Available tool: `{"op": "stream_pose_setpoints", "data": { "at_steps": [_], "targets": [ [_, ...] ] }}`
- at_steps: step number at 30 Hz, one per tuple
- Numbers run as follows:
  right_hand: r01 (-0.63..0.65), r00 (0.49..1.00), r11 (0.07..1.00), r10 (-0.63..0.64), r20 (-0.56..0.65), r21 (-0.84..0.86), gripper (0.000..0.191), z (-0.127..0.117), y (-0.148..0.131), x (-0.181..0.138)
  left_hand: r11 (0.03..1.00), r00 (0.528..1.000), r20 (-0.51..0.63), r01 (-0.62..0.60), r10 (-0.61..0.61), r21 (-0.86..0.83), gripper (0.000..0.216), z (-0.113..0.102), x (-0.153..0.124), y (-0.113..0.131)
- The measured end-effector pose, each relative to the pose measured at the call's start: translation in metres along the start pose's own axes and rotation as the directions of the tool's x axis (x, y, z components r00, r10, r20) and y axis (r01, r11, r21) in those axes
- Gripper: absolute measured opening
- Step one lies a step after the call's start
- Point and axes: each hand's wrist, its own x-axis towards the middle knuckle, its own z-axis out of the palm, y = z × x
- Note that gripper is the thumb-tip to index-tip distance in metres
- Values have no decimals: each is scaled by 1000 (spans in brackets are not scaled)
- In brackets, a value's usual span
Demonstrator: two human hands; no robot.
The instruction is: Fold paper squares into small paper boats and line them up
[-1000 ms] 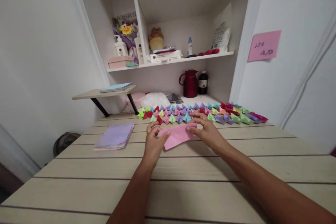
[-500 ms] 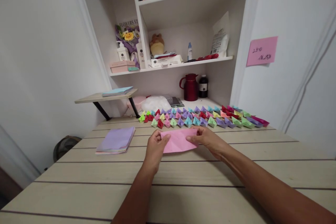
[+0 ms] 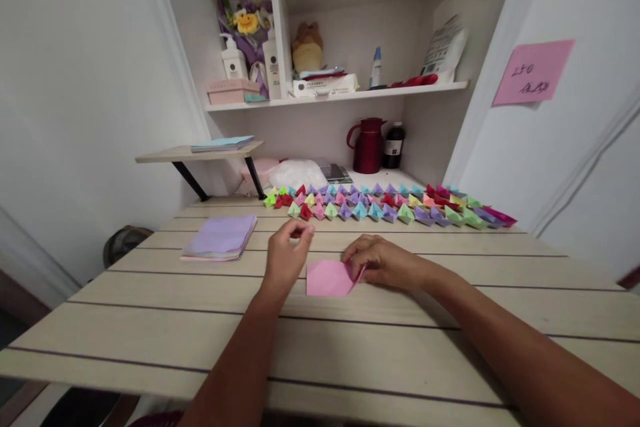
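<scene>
A folded pink sheet of paper (image 3: 327,278) lies on the slatted wooden table, its right end bent upward. My right hand (image 3: 377,261) grips that raised end between thumb and fingers. To the left of the sheet, my left hand (image 3: 289,250) is lifted a little, apart from the paper. Its thumb and fingertips come together in a loose pinch with nothing visible in them. Beyond both hands stand rows of small folded paper boats (image 3: 360,211) in many colours.
A stack of purple-topped paper (image 3: 220,237) lies at the left. Behind it, a small raised shelf (image 3: 170,154) holds blue sheets (image 3: 223,144). A red jug (image 3: 369,147) and a dark bottle (image 3: 394,145) stand at the back. A pink note (image 3: 534,72) hangs on the right wall.
The pink paper has come down onto the table. My left hand has let go and moved left, while my right hand has bent up the paper's right end. The view has tilted downward.
</scene>
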Motion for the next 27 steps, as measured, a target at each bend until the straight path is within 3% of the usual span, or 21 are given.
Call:
{"op": "stream_pose_setpoints", "data": {
  "at_steps": [2, 4, 8, 12, 15, 19, 23, 25, 27],
  "targets": [
    [-22, 999, 1000, 21, 46, 21, 7, -3, 3, -1, 988, 966, 246, -109, 80, 108, 13, 6, -4, 1],
    [-51, 995, 998, 47, 87, 48, 7, -8, 5, -3, 958, 881, 455, -231, 131, 171, 9, 11, -7, 0],
    [-113, 983, 985, 92, 159, 130, 10, -18, 5, -9, 895, 758, 636, -374, 146, 241, 5, 16, -13, -4],
    [-226, 967, 966, 206, 148, 129, 18, -24, 11, -16, 880, 697, 708, -402, 114, 255, 12, 17, -16, -6],
    [-310, 950, 946, 305, 63, 99, 21, -22, 19, -17, 886, 690, 718, -390, 98, 253, 14, 18, -16, -5],
    [-336, 942, 940, 336, 2, 61, 21, -13, 24, -12, 895, 697, 712, -368, 86, 253, 17, 17, -16, -2],
    [-364, 930, 931, 364, -46, -1, 19, -5, 22, -6, 904, 722, 685, -352, 98, 241, 43, 15, -17, 2],
    [-387, 921, 922, 385, -65, -27, 18, -3, 21, -5, 897, 704, 702, -373, 108, 237, 50, 15, -17, 4],
    [-418, 906, 907, 413, -90, -48, 20, -3, 20, -4, 878, 666, 735, -418, 124, 231, 42, 15, -18, 4]
  ]
}}
